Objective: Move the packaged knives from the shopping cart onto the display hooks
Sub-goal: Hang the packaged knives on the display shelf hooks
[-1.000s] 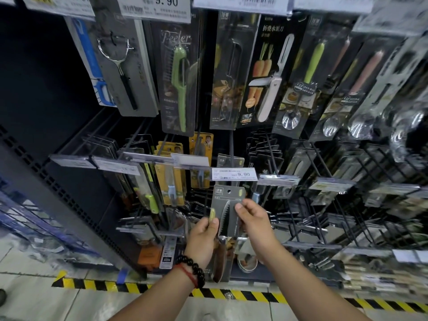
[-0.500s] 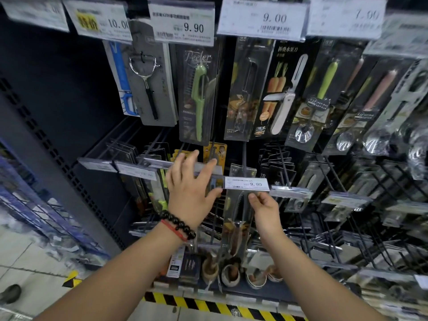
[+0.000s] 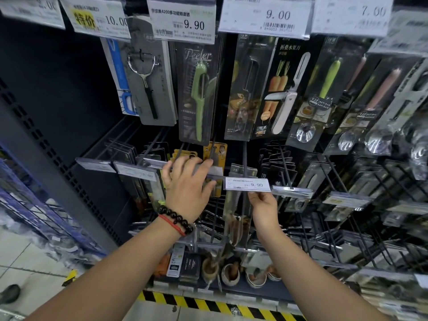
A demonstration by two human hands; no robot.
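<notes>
Clear-packed knife (image 3: 236,214), two hands: left hand (image 3: 187,184), right hand (image 3: 264,206)

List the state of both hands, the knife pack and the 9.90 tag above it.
Left hand: fingers straight, resting on a tag strip.
Right hand: pinching the knife pack's edge.
Knife pack: upright below the hook, held.
9.90 tag: on the hook's front end, facing out.

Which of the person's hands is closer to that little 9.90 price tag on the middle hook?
The right. The right hand sits just under the 9.90 price tag, its fingers reaching the tag's lower edge. The left hand, wearing the bead bracelet, lies further left, resting on the neighbouring tag strip.
</notes>
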